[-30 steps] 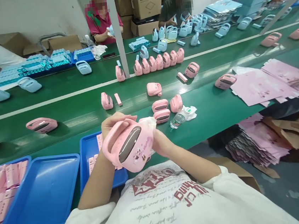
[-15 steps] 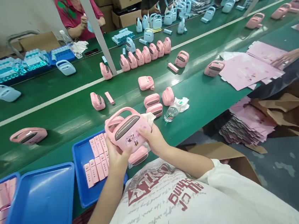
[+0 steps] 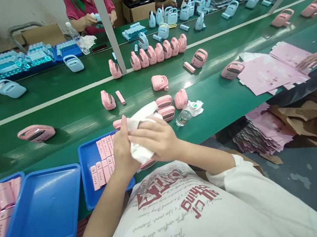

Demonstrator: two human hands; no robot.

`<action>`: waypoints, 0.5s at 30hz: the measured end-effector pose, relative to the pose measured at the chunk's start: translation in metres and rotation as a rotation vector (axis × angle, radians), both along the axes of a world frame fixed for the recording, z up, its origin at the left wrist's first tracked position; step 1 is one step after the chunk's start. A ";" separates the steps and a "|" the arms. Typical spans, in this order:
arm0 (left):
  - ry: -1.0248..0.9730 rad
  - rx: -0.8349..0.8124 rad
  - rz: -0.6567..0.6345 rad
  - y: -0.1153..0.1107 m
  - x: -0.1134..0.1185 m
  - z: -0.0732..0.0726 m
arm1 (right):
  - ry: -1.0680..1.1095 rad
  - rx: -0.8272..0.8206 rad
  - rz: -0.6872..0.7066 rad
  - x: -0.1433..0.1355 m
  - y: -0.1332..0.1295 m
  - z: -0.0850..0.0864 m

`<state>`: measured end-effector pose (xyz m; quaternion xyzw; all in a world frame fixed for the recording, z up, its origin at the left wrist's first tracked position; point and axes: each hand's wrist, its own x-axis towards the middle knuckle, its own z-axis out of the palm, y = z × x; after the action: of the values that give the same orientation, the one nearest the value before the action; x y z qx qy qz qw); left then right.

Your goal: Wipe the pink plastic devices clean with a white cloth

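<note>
A white cloth (image 3: 143, 150) lies bunched between my two hands, over the pink handled device, which it and my fingers almost wholly hide. My left hand (image 3: 122, 152) grips from the left side with its thumb pointing up. My right hand (image 3: 159, 137) presses the cloth from the right, fingers close together. Just beyond them on the bench stand two pink devices with dark windows, the nearer one (image 3: 167, 113) close to my right fingers. Part of another pink device (image 3: 148, 164) shows below my right hand.
A blue tray (image 3: 86, 190) of pink stick-like parts sits left of my hands, beside another blue tray (image 3: 40, 210). A clear bottle (image 3: 183, 117) lies to the right. Pink devices stand along the green belt (image 3: 80, 104). Two co-workers sit across; another hand (image 3: 315, 58) touches pink sheets.
The pink device, printed side showing before, is now covered by the cloth. My right hand has moved over it with the cloth. The whole view has shifted slightly.
</note>
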<state>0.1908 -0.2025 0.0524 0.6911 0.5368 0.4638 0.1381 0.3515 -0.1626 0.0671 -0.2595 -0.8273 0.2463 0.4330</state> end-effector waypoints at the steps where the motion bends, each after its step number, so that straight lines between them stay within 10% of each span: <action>1: 0.024 0.043 0.013 0.001 0.001 -0.003 | -0.039 0.035 0.017 0.000 0.001 0.000; 9: 0.031 0.029 -0.011 0.001 0.003 -0.001 | -0.007 -0.218 0.049 0.012 0.028 0.016; 15: -0.666 -0.344 -0.063 0.007 0.006 0.004 | 0.644 -0.610 -0.332 0.002 0.037 -0.013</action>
<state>0.1971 -0.1956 0.0566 0.4854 0.5110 0.5617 0.4333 0.3539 -0.1260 0.0541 -0.4139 -0.4880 0.4735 0.6052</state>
